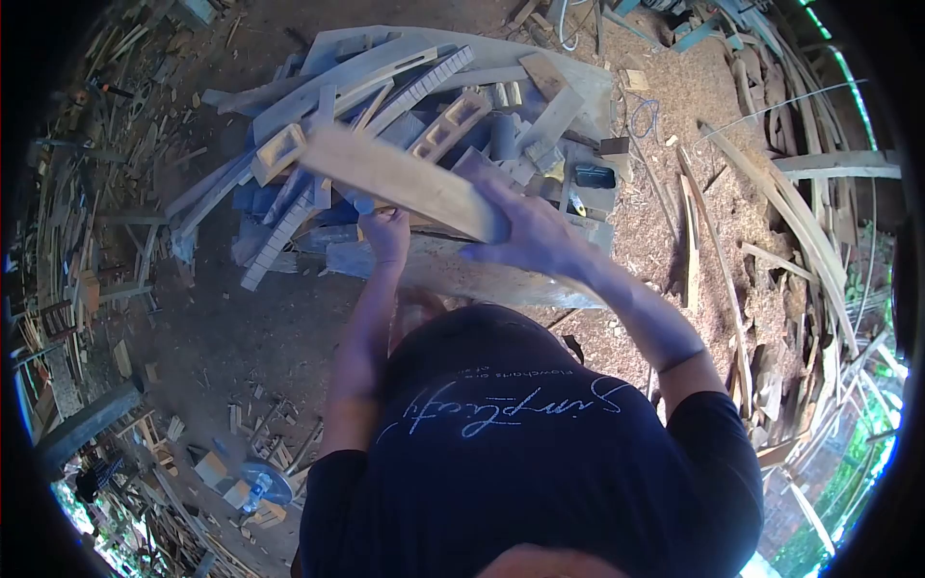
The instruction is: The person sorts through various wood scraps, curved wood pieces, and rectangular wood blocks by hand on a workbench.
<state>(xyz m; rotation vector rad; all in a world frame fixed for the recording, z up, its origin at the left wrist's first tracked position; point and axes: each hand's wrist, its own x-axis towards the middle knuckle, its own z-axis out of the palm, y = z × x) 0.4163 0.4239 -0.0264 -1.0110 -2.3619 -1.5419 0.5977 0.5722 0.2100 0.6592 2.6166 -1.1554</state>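
A thick, pale wooden board is raised at a slant over the workbench, its far end blurred. My right hand grips its near end, thumb below and fingers over the top. Just under the board's lower edge, my left hand is closed at the bench's near side. A small bluish round shape shows by its fingers; what that hand holds I cannot make out. Beyond the board lie a wooden block with rectangular hollows and a smaller hollowed block.
The low workbench is piled with planks, a notched strip and a dark tray. Wood shavings cover the floor at right, near long poles. Offcuts litter the left. A fan-like round object stands at lower left.
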